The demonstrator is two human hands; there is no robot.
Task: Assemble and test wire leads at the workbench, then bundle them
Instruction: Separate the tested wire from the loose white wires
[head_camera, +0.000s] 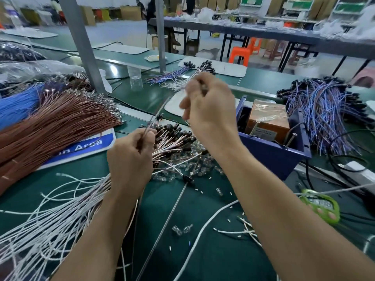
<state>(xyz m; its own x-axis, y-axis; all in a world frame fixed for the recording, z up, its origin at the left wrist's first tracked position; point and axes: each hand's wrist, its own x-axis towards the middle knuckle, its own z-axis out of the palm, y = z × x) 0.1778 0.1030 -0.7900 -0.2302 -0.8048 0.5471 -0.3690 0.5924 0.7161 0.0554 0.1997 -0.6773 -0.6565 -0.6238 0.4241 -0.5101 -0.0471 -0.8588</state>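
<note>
My left hand (130, 157) grips a bunch of white and brown wire leads (50, 218) that fan toward the near left, and pinches one thin lead (157, 112) that rises up and to the right, with a black part near it. My right hand (209, 106) is raised above the bench, blurred, its fingers curled; I cannot tell what it holds. Below the hands lies a pile of leads with black ends (176, 136) and several small clear connectors (194, 165) on the green mat (213, 250).
A thick sheaf of brown wires (54, 122) and blue wires (16, 108) lies at the left. A blue box with an orange tester (269, 120) stands to the right, purple leads (324, 110) beyond it. A green counter (322, 205) sits near right. Grey posts (83, 43) rise behind.
</note>
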